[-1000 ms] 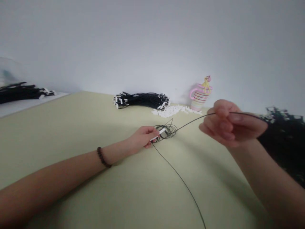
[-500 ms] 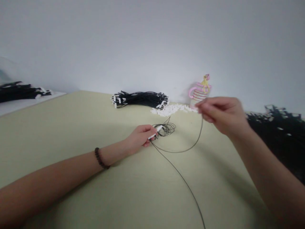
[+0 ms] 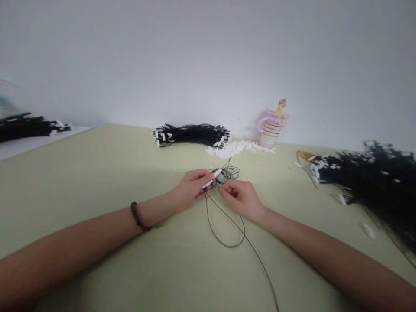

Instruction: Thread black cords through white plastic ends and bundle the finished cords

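My left hand rests on the pale green table and pinches a small white clip at a little coil of thin black cord. A dark bead bracelet circles that wrist. My right hand lies just right of the coil, fingers pinched on the same black cord. From there the cord droops in a loose loop on the table and trails off toward the near edge.
At the back lie a bundle of black cords with white clips, a heap of loose white clips and a pink striped cup. A large black cord pile fills the right side; another bundle lies far left.
My right hand has come down from high on the right to the table beside the coil, still pinching the cord. The taut cord has gone slack into a loop. The left hand stayed put.
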Demonstrator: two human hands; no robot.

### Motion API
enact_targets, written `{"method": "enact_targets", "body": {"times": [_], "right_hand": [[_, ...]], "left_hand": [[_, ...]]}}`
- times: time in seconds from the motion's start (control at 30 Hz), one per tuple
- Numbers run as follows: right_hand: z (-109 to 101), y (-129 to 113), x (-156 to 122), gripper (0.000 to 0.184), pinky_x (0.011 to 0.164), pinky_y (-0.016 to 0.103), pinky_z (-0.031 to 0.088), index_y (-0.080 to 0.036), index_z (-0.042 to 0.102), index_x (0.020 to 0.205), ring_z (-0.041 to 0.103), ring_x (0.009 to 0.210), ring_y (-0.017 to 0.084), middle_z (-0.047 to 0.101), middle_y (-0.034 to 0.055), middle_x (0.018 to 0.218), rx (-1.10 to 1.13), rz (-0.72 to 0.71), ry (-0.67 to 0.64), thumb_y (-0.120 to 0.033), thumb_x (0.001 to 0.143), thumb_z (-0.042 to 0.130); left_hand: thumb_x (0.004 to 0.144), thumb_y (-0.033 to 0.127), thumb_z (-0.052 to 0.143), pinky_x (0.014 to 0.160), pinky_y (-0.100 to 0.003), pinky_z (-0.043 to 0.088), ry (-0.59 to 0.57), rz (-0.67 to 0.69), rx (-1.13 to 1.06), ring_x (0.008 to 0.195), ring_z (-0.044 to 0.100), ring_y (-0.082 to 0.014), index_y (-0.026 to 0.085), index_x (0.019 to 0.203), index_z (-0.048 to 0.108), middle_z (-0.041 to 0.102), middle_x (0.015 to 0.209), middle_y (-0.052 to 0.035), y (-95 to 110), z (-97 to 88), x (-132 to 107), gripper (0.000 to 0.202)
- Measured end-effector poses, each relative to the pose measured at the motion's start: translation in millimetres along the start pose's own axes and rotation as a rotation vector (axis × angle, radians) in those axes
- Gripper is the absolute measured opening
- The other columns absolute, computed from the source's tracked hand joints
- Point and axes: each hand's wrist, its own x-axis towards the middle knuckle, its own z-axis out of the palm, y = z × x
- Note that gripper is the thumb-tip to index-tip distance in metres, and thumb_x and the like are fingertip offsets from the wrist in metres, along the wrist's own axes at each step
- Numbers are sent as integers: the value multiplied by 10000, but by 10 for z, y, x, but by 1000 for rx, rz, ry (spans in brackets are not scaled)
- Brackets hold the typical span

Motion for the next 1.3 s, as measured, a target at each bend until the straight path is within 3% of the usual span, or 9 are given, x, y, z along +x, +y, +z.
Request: {"method": "enact_targets", "body": {"times": [0.5,1.13,1.3], "right_hand": [[-2,-32,7,212,481,179,269,-140,505,633,368,486,61,425,-29,533,-77,-58,10,-232,806,425],[4,-87,-39,190,547,191,295,-149,439,624,425,560,80,463,-8,594,-276,-160,-29,-162,809,397],[-2,-104,-16,195,534,192,301,-146,487,646,425,549,78,489,-3,605,-226,-142,29,-187,819,407]], "left_hand": [[719,358,547,357,-121,235,-36,15,26,437,331,-26,143,675,493,396,570,49,-13,-19,1,226],[769,393,474,379,-150,246,-171,122,350,408,344,-32,147,692,487,405,549,51,-16,-39,-48,258],[762,410,474,375,-150,259,-120,114,308,414,350,-36,149,718,493,416,569,44,-28,-29,-42,265]]}}
